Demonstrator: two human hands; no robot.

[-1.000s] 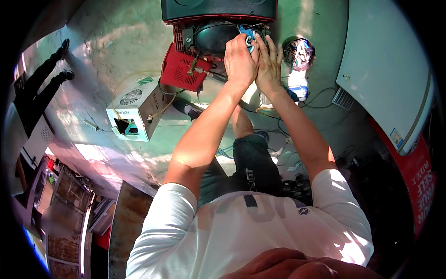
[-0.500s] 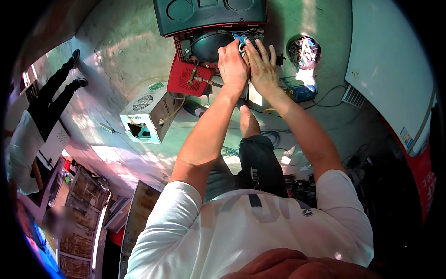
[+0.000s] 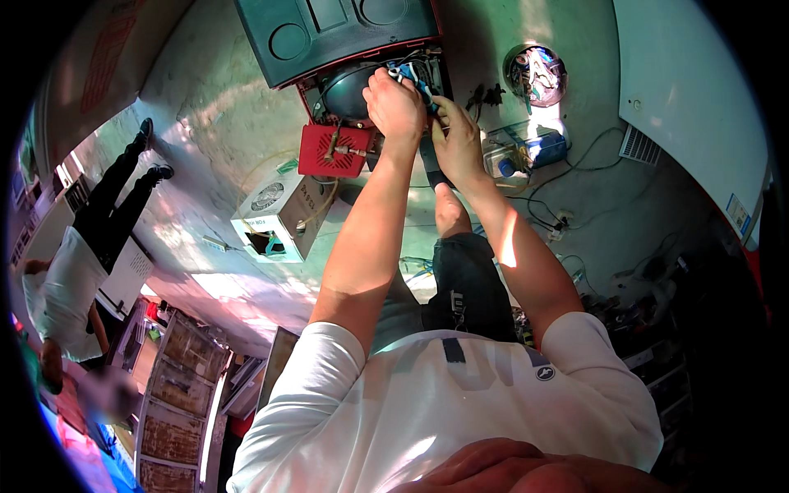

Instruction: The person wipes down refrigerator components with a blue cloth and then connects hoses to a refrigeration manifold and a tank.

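Note:
My left hand (image 3: 396,108) is closed, its fingertips at a blue part (image 3: 413,76) inside an opened machine with dark wiring around it. Just to its right, my right hand (image 3: 458,138) has its fingers curled inward near the same part; whatever lies in them is hidden. Beside my left hand sits a black rounded body (image 3: 345,94) in the machine. The machine's dark green lid (image 3: 329,41), with round recesses, stands at the far side. Nearer to me, a red vented box (image 3: 333,151) carries brass valve fittings (image 3: 343,150).
A white carton (image 3: 283,214) stands on the floor at the left. A round bowl (image 3: 534,76) of small parts sits at the right, above a blue-ended device (image 3: 538,149) with cables. A large pale panel (image 3: 682,99) borders the right side. Another person (image 3: 78,263) stands far left.
My right hand has gone from fingers stretched over the machine to curled, and drawn slightly back toward me. My left hand stays at the blue part. The view has shifted, the machine moving left.

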